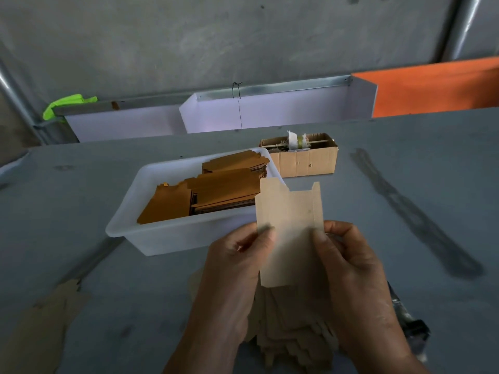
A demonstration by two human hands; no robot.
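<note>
- Both hands are up over the grey table (67, 211), sharing one pale die-cut cardboard blank (290, 225).
- Left hand (237, 265): thumb and fingers pinch the blank's left edge, thumb on the near face.
- Right hand (351, 271): thumb pressed on the narrow right-hand flap, fingers curled behind it. A firm grasp, and it looks set to crease along that flap.
- The blank is held upright in the air, in front of the white tub (129, 225) and directly above a stack of like blanks (294, 333) lying at the near edge of the table.
- It looks flat and unfolded, with its top tabs standing straight.
- The tub holds a good heap of brown card pieces (224, 190), overlapping and flattened. I take these for the finished lot.
- My reading is mid-run: plenty done in the tub, this piece barely begun, and a fair stack waiting underneath.
- One loose blank (40, 319) lies at the near left, apart from the stack.
- Behind the tub stands a small open carton (305, 163) with a roll on a stick, which neither hand touches.
</note>
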